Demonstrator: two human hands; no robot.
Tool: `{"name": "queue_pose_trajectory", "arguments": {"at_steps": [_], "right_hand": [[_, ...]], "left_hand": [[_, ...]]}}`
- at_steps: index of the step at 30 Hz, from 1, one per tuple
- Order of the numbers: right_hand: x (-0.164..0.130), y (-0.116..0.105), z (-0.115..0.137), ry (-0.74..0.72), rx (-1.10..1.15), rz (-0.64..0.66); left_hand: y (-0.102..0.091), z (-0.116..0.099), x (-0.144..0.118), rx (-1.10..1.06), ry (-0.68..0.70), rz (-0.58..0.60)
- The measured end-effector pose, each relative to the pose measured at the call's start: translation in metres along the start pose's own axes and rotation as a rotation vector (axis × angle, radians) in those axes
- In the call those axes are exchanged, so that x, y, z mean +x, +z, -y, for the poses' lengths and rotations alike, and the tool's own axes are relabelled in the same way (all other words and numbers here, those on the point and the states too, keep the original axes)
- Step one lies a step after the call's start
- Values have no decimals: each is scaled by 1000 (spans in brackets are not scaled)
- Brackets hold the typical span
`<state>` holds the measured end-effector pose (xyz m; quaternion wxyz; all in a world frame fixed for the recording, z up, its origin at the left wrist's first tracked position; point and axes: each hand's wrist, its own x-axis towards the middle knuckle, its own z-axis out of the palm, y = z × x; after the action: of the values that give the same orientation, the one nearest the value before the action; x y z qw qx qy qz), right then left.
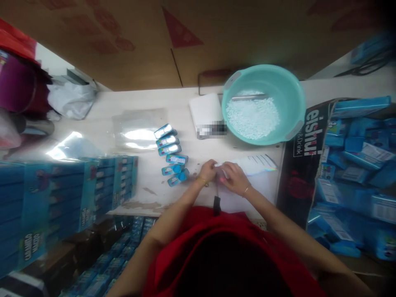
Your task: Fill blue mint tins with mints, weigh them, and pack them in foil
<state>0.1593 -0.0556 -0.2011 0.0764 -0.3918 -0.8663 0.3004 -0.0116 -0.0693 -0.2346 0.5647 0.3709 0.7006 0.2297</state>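
My left hand [209,171] and my right hand [235,178] meet close together over the table's near edge, fingers curled around a small pale item [221,170] that is mostly hidden between them. Just left of my left hand lies a curved row of several small blue packets [171,154]. A sheet of white labels [256,163] lies under and beyond my right hand. A teal basin [263,104] holding small white pellets [252,118] stands farther back.
A white block [206,111] sits next to the basin. Clear plastic bags [139,129] lie at left. Stacked blue display boxes [62,198] fill the left side. An open carton [301,156] of blue packs [355,165] stands at right. Large cardboard [173,41] leans behind.
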Motion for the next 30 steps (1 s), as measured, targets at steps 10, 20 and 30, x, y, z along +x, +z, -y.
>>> {"name": "queue_pose_trajectory", "arguments": {"at_steps": [10, 20, 30], "right_hand": [[59, -23, 1, 71, 104, -26], [78, -28, 12, 127, 10, 21], [75, -21, 3, 176, -88, 42]], "left_hand": [[-69, -42, -30, 238, 337, 39], [-60, -43, -39, 953, 649, -296], [-47, -40, -61, 789, 693, -377]]}}
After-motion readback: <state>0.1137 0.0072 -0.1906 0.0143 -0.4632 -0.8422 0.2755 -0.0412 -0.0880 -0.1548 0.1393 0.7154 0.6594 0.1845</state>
